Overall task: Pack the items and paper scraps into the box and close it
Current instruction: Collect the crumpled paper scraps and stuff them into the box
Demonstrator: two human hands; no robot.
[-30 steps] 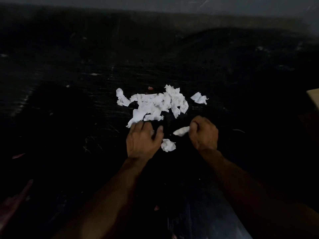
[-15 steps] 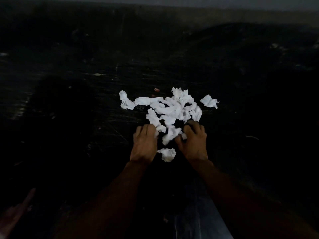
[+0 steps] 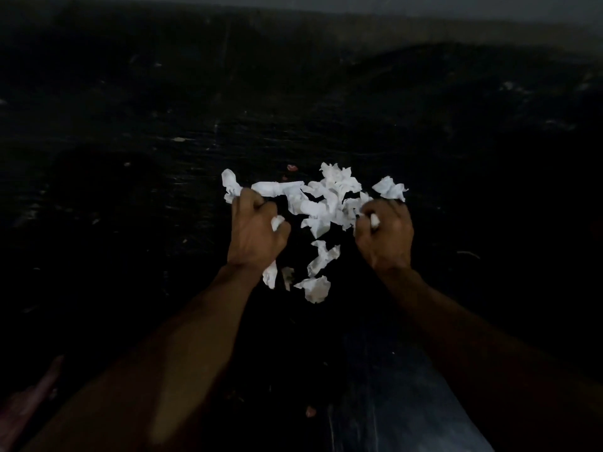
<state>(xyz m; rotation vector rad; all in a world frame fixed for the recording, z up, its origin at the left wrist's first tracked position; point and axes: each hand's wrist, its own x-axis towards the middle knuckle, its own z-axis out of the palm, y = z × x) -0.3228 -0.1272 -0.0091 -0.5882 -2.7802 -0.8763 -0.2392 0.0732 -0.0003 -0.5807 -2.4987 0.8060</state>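
Lower-left corner: a blurred pink object (image 3: 29,399) lies at the frame edge; I cannot tell what it is.
Table, left side: the dark scuffed table (image 3: 130,223) runs open from my left forearm out to the frame's left edge.
Left-end scrap: the left-end scrap (image 3: 229,185) of white paper touches my left knuckles on their far side.
Left hand: my left hand (image 3: 256,231) is clenched round paper. White shows between thumb and fingers, and a strip hangs beside the wrist.
Red fleck: a small red fleck (image 3: 291,168) sits just beyond the paper, apart from it.
Main pile: the main pile (image 3: 326,197) of crumpled white scraps lies on the table between my two hands, its left and right edges reaching both sets of knuckles.
Near scraps: the near scraps (image 3: 318,278) lie loose on the table between my wrists, just nearer than the pile.
Right hand: my right hand (image 3: 385,234) is curled round paper, with a white wad showing at the thumb.
Right-end scrap: the right-end scrap (image 3: 390,189) sits just beyond my right fingers; whether it touches them I cannot tell.
Table, right side: open dark surface extends to the frame's right edge.
Far edge: the table ends at a pale wall strip (image 3: 456,4), well beyond the paper.
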